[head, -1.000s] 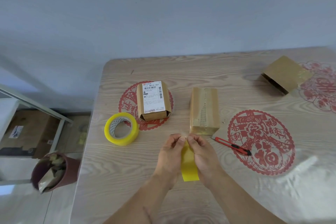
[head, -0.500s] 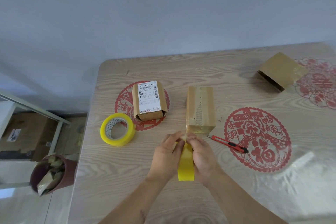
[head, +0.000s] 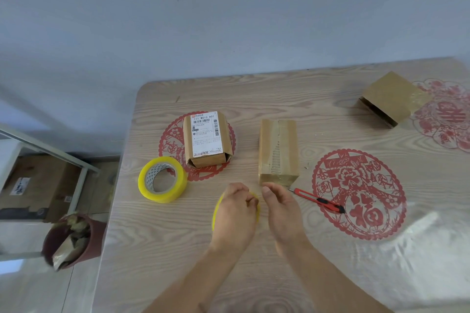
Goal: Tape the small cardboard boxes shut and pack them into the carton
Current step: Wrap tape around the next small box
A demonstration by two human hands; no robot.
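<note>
My left hand (head: 235,213) is curled around a yellow strip of tape (head: 215,212), which shows only at the hand's edges. Beside it, my right hand (head: 283,212) hangs loosely curled and holds nothing, its thumb close to the near end of a tall taped cardboard box (head: 278,152). A box with a white shipping label (head: 206,138) lies to the left with its near end flaps ajar. A third brown box (head: 389,98) sits at the far right. The yellow tape roll (head: 161,179) lies left of my hands.
A red utility knife (head: 318,201) lies on the wooden table (head: 318,99) just right of my right hand. Red paper-cut decorations mark the tabletop. Off the table's left edge stand a dark red bin (head: 73,239) with scraps and a large cardboard carton (head: 33,185) under a metal frame.
Both hands were pinching the tape strip together near the tall box. Now they have parted: the left hand has gathered the strip and moved left, and the right hand has let go.
</note>
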